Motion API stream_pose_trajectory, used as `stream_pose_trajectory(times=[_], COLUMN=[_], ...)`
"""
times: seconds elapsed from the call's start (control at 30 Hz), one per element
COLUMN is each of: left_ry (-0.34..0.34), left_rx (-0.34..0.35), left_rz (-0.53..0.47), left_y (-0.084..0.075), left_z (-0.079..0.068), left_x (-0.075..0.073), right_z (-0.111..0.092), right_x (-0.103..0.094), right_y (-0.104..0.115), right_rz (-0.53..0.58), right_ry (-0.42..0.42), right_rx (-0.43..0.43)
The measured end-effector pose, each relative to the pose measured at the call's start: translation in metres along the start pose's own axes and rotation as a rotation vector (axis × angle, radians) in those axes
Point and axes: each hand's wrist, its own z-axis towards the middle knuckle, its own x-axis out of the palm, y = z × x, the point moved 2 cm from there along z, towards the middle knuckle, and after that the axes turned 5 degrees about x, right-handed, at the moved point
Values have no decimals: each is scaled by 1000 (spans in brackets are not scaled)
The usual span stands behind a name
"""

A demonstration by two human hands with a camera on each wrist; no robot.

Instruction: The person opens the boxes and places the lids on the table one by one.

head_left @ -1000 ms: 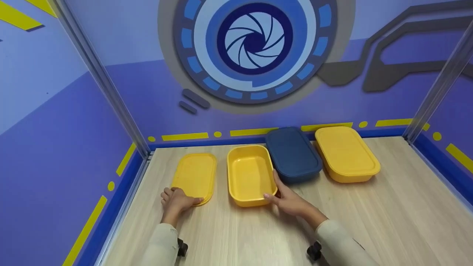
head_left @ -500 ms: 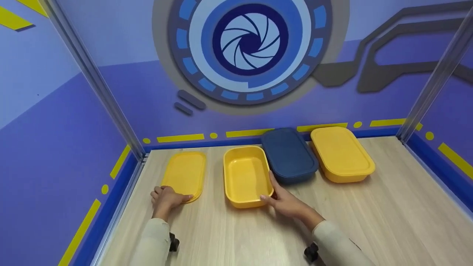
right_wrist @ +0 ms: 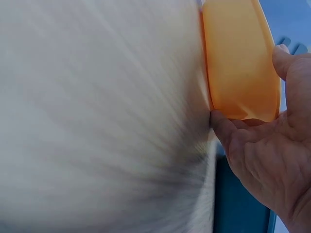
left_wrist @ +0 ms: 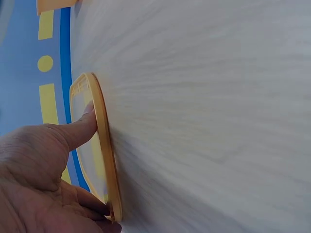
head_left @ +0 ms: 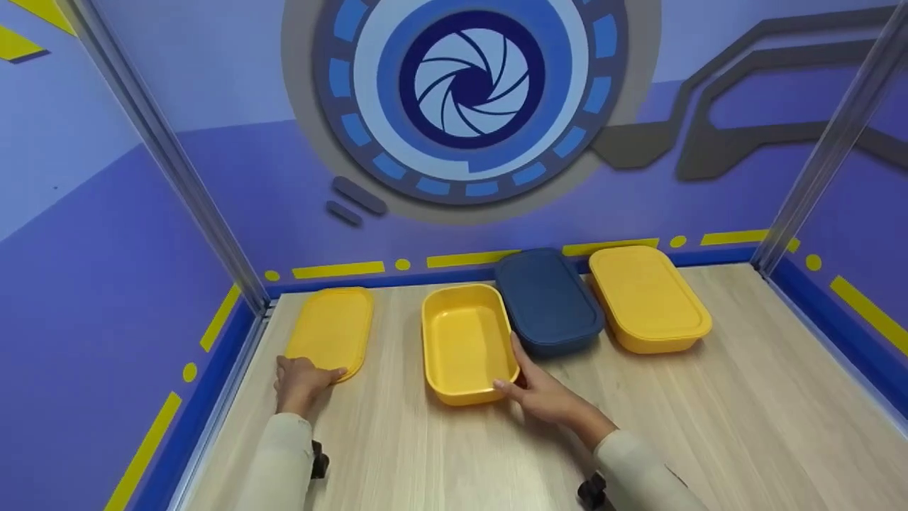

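While the left hand (head_left: 299,383) pinches the yellow lid (head_left: 330,330) left of the open yellow container (head_left: 468,344), the right hand (head_left: 545,394) curls its fingers round that container's near-right corner. Table (head_left: 394,355) separates lid and container; a lidded navy box (head_left: 548,298) crowds the container's right, a lidded yellow box (head_left: 649,294) beyond.

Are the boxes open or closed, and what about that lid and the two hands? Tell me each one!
Loose yellow lid: off, held by the left hand
Open yellow box: no lid on, nothing to be seen inside
Dark blue box: closed, lid on
Other yellow box: closed, lid on
Left hand: gripping the loose lid
Right hand: gripping the open box
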Motion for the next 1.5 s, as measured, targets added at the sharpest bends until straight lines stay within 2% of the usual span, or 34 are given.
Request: stream_pose_trajectory(times=[0.17,0.37,0.5,0.6,0.87,1.1,1.23,1.5], left_ry=[3,-10,-50,-74,-58,-50,-41,19], left_rx=[-100,-124,-172,-182,-102,-101,-76,-33], left_rz=[-82,-66,-122,-135,-136,-132,-113,-107], left_y=[5,10,13,19,28,28,30,40], left_z=[6,8,9,10,13,18,20,24], left_x=[-10,-25,-30,-35,-37,-35,-37,-39], right_z=[1,0,-2,-1,-3,-4,-4,-2], right_x=[1,1,-1,-1,-1,-2,-3,-1], right_y=[1,1,-1,-2,-3,-2,-1,-1], right_rz=[-2,-13,-13,-11,-4,2,6,2], right_ry=[2,-2,-15,-12,5,11,9,2], right_rx=[14,14,19,18,28,28,34,64])
